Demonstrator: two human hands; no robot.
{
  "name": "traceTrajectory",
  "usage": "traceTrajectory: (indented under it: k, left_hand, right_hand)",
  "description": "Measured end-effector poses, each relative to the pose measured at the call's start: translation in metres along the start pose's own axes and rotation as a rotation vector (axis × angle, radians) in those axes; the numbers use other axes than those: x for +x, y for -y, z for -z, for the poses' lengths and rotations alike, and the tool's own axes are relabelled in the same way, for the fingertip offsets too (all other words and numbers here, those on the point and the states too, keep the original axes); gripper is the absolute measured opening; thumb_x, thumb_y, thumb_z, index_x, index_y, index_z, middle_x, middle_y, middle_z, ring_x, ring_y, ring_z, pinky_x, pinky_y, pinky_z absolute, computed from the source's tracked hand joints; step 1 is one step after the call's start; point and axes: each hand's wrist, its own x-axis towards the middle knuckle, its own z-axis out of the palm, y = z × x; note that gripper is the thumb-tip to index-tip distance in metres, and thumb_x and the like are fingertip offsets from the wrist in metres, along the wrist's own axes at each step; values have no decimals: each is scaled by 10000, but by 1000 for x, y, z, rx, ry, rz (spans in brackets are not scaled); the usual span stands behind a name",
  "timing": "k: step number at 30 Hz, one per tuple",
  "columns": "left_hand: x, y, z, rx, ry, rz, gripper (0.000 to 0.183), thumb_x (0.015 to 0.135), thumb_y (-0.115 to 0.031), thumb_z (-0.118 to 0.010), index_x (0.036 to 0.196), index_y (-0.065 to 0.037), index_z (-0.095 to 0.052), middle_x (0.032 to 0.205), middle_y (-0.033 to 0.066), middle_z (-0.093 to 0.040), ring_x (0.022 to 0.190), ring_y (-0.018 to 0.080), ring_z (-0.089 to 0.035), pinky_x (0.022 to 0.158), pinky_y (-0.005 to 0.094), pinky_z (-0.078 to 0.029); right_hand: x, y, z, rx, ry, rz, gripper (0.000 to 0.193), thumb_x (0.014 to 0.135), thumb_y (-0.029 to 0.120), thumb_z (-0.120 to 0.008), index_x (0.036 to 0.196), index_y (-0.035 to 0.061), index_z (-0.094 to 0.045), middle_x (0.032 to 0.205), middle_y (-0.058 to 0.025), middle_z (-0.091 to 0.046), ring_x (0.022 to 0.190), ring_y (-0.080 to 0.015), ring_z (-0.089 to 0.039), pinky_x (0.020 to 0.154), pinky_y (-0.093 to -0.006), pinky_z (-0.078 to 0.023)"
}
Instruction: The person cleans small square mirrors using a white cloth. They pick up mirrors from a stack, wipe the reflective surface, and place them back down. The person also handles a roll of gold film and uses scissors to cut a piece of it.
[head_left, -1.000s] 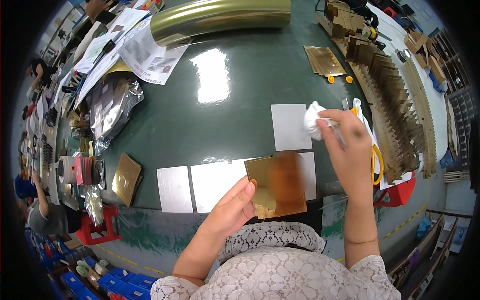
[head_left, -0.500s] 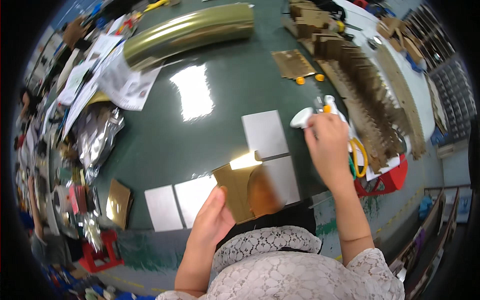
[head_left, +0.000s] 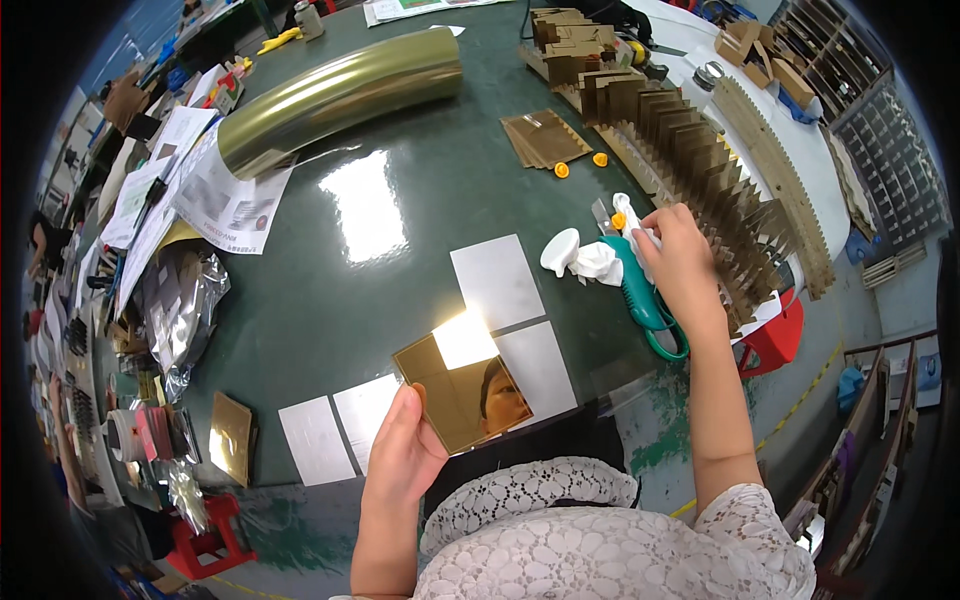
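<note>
Holding a square gold mirror tile point(head_left: 462, 390) up off the near edge of the dark green table point(head_left: 400, 250), the left hand point(head_left: 405, 455) has fingers and thumb pinched on the tile's lower left corner, the tile tilted so a bright glare sits at its far corner. Under and around it lie white square sheets point(head_left: 497, 283), some touching edge to edge, and the widest bare stretch of tabletop runs from there toward the far left, up to the long gold foil roll point(head_left: 340, 95). On the right it's tight: the right hand point(head_left: 675, 262) is out near the table's right rim, fingers curled around a crumpled white cloth point(head_left: 640, 235), though how firmly they close is hard to make out since the back of the hand covers them. Just left of that hand sits another white wad point(head_left: 580, 258), and teal-handled scissors point(head_left: 645, 305) lie beneath the wrist, partly covered by it. A rack of brown card pieces point(head_left: 700, 160) crowds the far right. The left edge is cluttered with papers point(head_left: 225, 195) and crinkled silver bags point(head_left: 185, 305); a second gold tile point(head_left: 232, 435) rests near left. Both forearms come in from the near edge, the right one stretched long, the left bent close.
</note>
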Motion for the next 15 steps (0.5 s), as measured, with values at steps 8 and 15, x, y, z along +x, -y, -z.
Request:
traceTrajectory:
  k: [8,15]
  left_hand:
    - [-1,-5,3,23,-32,-3,448,1064,-295,-271,1411,-23,-347,1373,150,-502,1237,259,-543,1007,434,-480]
    - [0,-1,8,7,-93,-9,446,1063,-304,-276,1403,-27,-356,1371,158,-501,1237,274,-542,1002,452,-482]
  right_hand:
    - [22,-12,-12,106,-70,9,135,863,122,-620,857,-9,-589,890,-174,-592,825,-380,-620,725,-459,-485]
    - [47,-2,36,667,-239,-177,130,928,92,-589,972,-28,-565,828,-80,-643,626,-106,-589,586,-248,-463]
